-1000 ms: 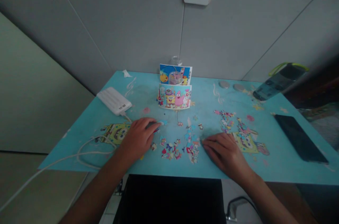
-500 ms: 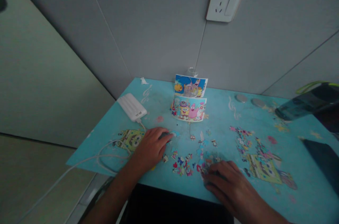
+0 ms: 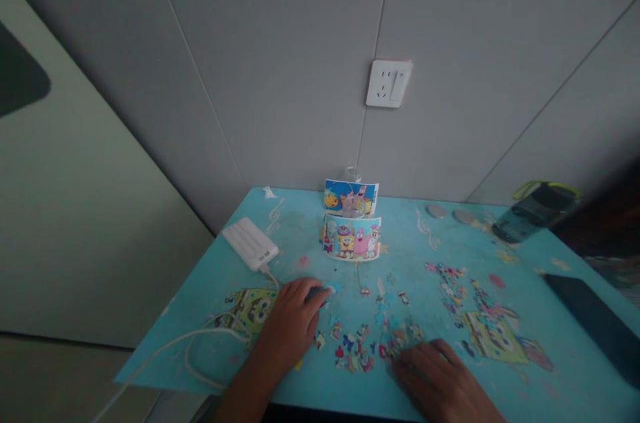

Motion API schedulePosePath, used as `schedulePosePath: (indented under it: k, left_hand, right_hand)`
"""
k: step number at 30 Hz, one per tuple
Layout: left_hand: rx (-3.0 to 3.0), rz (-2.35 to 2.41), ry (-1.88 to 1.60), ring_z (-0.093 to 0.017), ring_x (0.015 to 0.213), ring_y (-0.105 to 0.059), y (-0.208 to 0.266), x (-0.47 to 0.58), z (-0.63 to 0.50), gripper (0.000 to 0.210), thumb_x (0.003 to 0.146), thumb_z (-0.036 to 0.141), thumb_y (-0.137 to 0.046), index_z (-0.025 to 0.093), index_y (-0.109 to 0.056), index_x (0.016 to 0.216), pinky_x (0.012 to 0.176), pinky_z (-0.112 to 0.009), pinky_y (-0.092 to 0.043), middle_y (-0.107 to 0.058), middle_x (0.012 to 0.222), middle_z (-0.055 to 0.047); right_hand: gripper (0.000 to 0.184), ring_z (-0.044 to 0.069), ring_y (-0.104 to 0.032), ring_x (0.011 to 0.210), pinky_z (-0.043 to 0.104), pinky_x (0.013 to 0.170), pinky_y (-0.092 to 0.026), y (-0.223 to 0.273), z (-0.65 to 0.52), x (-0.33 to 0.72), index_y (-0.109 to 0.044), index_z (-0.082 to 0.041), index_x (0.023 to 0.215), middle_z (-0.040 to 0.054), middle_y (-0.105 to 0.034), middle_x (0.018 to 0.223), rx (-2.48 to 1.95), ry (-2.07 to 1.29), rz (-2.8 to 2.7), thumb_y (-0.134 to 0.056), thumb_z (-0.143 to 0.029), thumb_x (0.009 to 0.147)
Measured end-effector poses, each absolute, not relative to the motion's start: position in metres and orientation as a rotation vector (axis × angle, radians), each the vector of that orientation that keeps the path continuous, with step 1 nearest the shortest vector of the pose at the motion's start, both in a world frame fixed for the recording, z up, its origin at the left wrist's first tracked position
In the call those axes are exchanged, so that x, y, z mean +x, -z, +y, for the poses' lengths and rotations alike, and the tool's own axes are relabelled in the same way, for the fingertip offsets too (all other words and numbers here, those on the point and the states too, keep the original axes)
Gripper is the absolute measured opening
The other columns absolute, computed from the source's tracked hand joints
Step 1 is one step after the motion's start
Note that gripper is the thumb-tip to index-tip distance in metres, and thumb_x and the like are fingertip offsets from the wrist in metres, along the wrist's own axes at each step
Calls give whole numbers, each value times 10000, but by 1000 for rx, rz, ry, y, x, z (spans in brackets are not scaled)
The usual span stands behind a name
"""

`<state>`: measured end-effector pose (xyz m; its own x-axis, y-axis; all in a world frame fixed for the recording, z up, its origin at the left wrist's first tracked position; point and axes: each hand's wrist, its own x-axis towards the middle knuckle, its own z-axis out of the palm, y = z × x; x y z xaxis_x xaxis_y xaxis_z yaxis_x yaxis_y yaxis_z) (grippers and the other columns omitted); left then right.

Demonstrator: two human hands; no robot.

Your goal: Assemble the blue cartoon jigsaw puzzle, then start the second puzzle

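Observation:
Small jigsaw puzzle pieces (image 3: 355, 343) lie loose on the table in front of me. My left hand (image 3: 296, 316) rests to their left, its fingers curled in toward the thumb. Beside its thumb tip sits a light-blue puzzle piece (image 3: 335, 288); what lies between the fingers is hidden. My right hand (image 3: 435, 373) is low at the right end of the loose pieces, fingertips down by a mixed cluster (image 3: 397, 341). Its fingers are smeared and partly out of sight. Farther back, a picture card (image 3: 353, 238) with cartoon figures leans in front of a second card (image 3: 333, 200).
A white power bank (image 3: 250, 243) with a white cable (image 3: 175, 340) lies on the left. More pieces (image 3: 453, 290) lie right of centre. Two round lids (image 3: 436, 210), a dark bottle (image 3: 533, 213) and a dark flat object (image 3: 593, 316) are on the right. Behind the table (image 3: 200, 296) stands a grey wall.
The view has tilted upward, so the table sits lower in the picture. My right hand has shifted slightly at the pieces; my left hand stays in about the same place on the table.

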<state>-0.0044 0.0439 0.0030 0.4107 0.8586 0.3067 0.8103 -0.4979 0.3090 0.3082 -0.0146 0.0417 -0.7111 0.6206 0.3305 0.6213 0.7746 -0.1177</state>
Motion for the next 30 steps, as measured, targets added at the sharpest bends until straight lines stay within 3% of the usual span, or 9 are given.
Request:
schedulePosePath:
  k: [5, 10, 17, 25, 30]
  left_hand:
    - [2515, 1515, -633, -266, 1158, -570, -4, -4, 43, 510, 891, 62, -541, 286, -607, 1344, 1006, -483, -489, -610, 1238, -85]
    - [2511, 1511, -619, -270, 1192, -556, -3, -6, 43, 498, 909, 78, -534, 290, -598, 1355, 1031, -495, -470, -594, 1278, -84]
    - [2565, 1490, -645, -275, 1173, -558, -1, -6, 44, 493, 902, 78, -531, 281, -588, 1347, 1008, -493, -477, -595, 1261, -87]
    - [2548, 1488, -604, -278, 1172, -547, 1, -6, 45, 491, 908, 65, -519, 261, -579, 1354, 995, -500, -466, -583, 1268, -94]
    - [2543, 1481, -627, -278, 1172, -559, -1, -5, 45, 495, 904, 65, -516, 269, -580, 1350, 986, -496, -472, -593, 1258, -98]
  right_hand:
    - [263, 208, -717, 778, 355, 747, -565, -45, -9, 314, -682, -243, 1148, 65, -759, 943, -1020, -196, -2550, -463, -181, 1017]
    - [237, 191, -746, 853, 296, 781, -604, -38, -10, 309, -708, -274, 1139, 46, -775, 989, -1219, -648, -2273, -498, -295, 1030]
    - [231, 192, -733, 792, 268, 696, -605, -44, 2, 301, -761, -262, 1003, 23, -772, 890, -1392, -939, -1980, -561, -378, 985]
    - [213, 142, -652, 699, 250, 669, -535, -53, 26, 294, -703, -265, 1112, -15, -703, 797, -1422, -1066, -2149, -571, -238, 947]
    - [290, 147, -672, 775, 262, 727, -542, -63, 35, 293, -699, -304, 1147, -4, -734, 942, -1378, -1056, -2366, -562, -174, 926]
